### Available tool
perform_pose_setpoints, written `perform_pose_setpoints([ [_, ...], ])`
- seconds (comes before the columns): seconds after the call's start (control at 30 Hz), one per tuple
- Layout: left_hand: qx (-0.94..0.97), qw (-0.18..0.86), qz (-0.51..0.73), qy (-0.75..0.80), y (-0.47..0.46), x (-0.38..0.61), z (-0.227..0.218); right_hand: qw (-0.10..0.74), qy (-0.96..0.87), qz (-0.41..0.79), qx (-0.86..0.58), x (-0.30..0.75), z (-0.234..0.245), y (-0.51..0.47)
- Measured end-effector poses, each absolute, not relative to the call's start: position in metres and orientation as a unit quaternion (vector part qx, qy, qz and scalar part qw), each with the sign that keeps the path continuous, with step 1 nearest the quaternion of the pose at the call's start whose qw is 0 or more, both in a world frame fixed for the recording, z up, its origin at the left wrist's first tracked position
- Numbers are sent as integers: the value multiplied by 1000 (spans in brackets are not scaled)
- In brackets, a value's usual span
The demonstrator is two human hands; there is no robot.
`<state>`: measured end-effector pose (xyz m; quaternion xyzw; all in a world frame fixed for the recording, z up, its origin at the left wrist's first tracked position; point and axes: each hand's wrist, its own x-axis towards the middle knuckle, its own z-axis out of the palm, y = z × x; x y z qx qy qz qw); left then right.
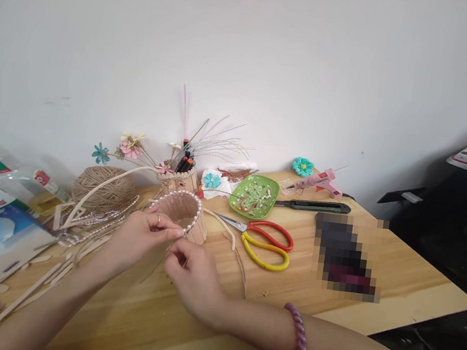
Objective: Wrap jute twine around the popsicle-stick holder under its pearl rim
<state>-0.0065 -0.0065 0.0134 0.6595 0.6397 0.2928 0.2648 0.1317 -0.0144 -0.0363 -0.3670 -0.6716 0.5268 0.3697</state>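
A small holder made of wooden craft sticks lies tilted on the wooden table, its open rim ringed with a string of white pearl beads. My left hand pinches the bead string at the rim's near edge, a ring on one finger. Just below it my right hand has its fingers curled toward the rim's near edge; what they hold is hidden. A purple coil band sits on my right wrist.
Red and yellow scissors lie right of the holder. Behind them are a green dish of beads, a black utility knife and a pink glue gun. A twine ball, loose craft sticks and bags lie left.
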Motion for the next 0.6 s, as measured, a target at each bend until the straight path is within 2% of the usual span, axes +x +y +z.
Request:
perform_pose_setpoints([
  [0.17,675,253,254,645,-11,-2,23,345,-769,405,-355,136,-38,-11],
  [0.3,695,247,230,635,-13,-6,27,326,-839,335,-278,141,-44,1],
  [0.6,769,275,215,536,-9,-33,21,242,-901,307,-188,167,-33,25],
])
